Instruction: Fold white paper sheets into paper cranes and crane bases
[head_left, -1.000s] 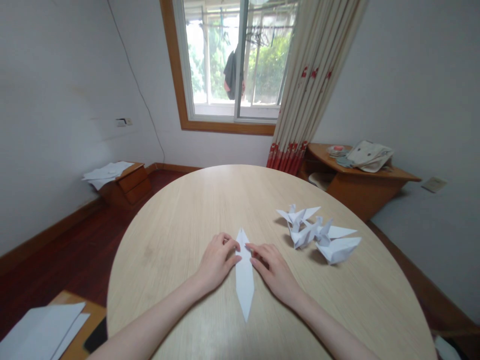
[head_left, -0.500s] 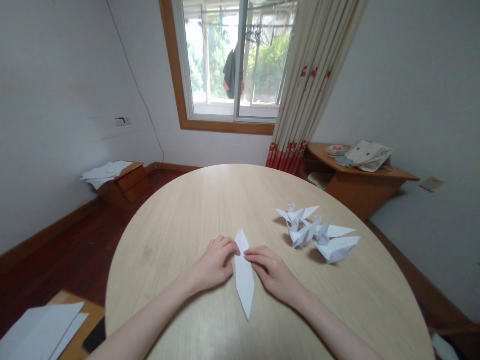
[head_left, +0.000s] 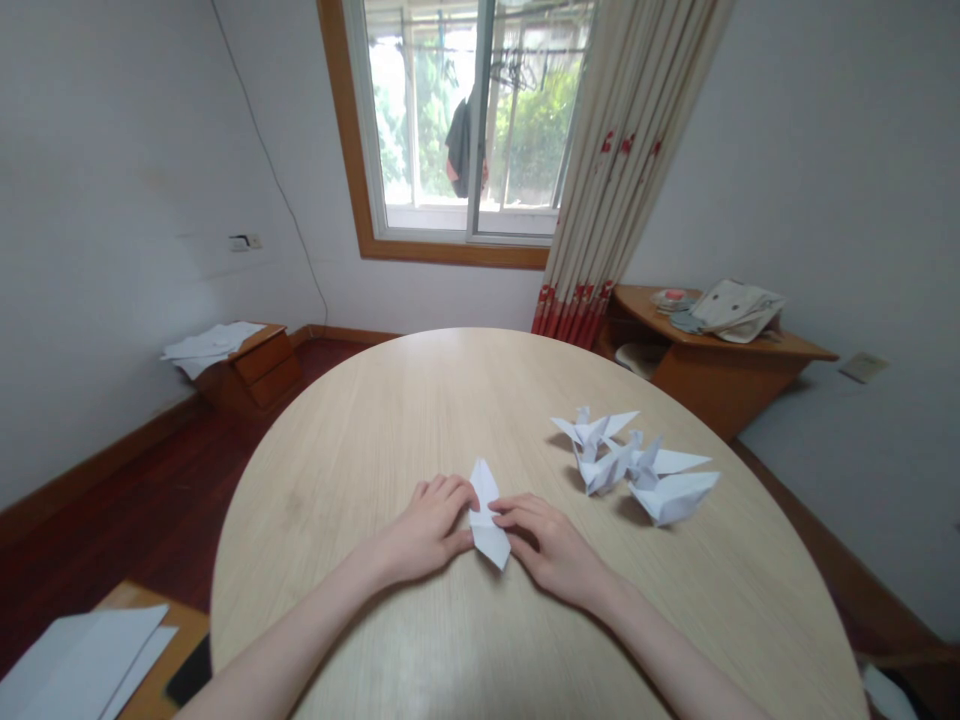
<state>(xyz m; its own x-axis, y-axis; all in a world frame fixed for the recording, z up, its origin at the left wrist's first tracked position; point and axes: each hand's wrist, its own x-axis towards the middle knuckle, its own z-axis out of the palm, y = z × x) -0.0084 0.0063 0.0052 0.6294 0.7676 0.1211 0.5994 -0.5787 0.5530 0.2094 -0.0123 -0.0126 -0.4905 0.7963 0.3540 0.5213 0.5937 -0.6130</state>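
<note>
A white folded paper piece [head_left: 486, 510] lies near the middle of the round light-wood table [head_left: 420, 400], its near tip raised off the surface. My left hand [head_left: 429, 528] pinches its left edge with curled fingers. My right hand [head_left: 547, 545] pinches its right edge, fingers bent over it. Both hands hold the paper between them.
Three finished white paper cranes [head_left: 634, 465] sit to the right of my hands. White sheets [head_left: 75, 665] lie on a wooden surface at bottom left. A low cabinet [head_left: 247, 365] stands at left, a wooden desk with a bag [head_left: 731, 312] at right, a window and curtain behind.
The long flat kite-shaped paper now looks much shorter, its near point lifted from the table. Both hands closed in on its middle.
</note>
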